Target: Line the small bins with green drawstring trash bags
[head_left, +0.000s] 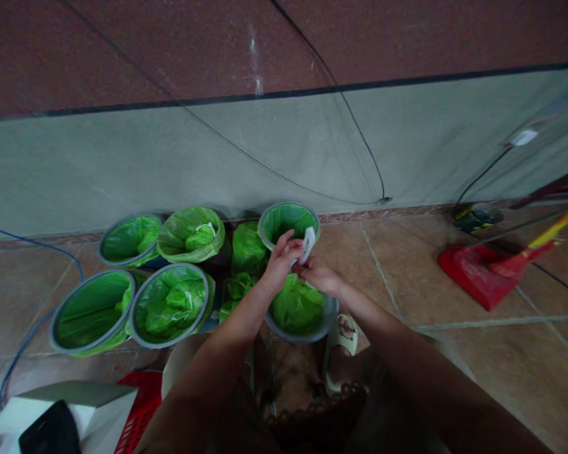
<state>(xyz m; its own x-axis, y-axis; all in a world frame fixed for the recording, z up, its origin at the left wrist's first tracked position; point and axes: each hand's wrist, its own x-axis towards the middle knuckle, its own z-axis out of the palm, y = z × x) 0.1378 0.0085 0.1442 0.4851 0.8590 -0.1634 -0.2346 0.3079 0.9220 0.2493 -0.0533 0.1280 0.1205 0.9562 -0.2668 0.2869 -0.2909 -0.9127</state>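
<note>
Both hands meet above a round grey bin (330, 321) with a loose green plastic bag (297, 306) in it. My left hand (280, 260) is closed at the fingertips on a thin white strip (308, 243), with one finger raised. My right hand (319, 275) is closed just below the strip, its fingers bunched together; what lies inside them is hidden. The strip stands upright between the hands, and I cannot tell whether it is joined to the bag. Behind the hands is another bin (289, 207) with a green lining.
Several green-lined bins, including a near-left bin (57, 343), stand to the left along the wall (170, 157). At right are a red dustpan (468, 274) and a thin cable (360, 132). A white box (108, 403) and red basket (139, 410) are at lower left.
</note>
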